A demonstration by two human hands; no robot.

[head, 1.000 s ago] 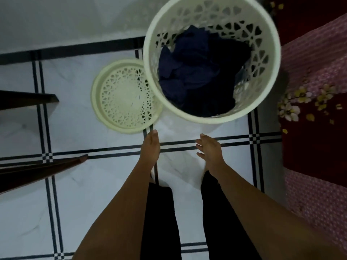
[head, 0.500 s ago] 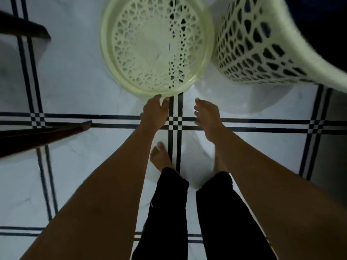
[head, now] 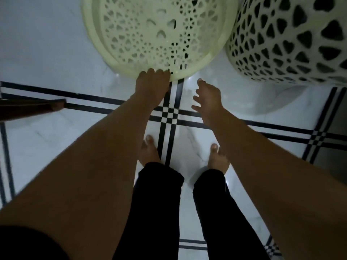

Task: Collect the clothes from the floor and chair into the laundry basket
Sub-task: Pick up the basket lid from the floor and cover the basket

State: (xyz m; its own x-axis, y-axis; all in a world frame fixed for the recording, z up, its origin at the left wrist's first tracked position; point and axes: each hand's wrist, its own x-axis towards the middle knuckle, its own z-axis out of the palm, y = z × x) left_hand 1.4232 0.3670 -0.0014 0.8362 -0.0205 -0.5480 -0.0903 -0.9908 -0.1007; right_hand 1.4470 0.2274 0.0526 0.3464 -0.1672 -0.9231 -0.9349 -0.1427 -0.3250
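Note:
The cream laundry basket (head: 281,44) stands at the top right; only its perforated side wall shows, and its inside and the clothes are out of view. Its round perforated lid (head: 150,34) lies on the floor just left of it. My left hand (head: 152,85) is at the lid's near rim, with the fingers curled over the edge and the thumb hidden. My right hand (head: 208,98) hovers over the floor just right of it, fingers spread and holding nothing, below the gap between lid and basket.
The floor is white tile with black stripe lines (head: 169,113). A dark wooden furniture part (head: 32,107) juts in from the left edge. My bare feet (head: 148,151) stand close below my hands.
The view has dropped closer to the floor, and the basket's inside has left the frame. My left hand has gone from just short of the lid's rim to fingers curled over it. My right fingers have spread.

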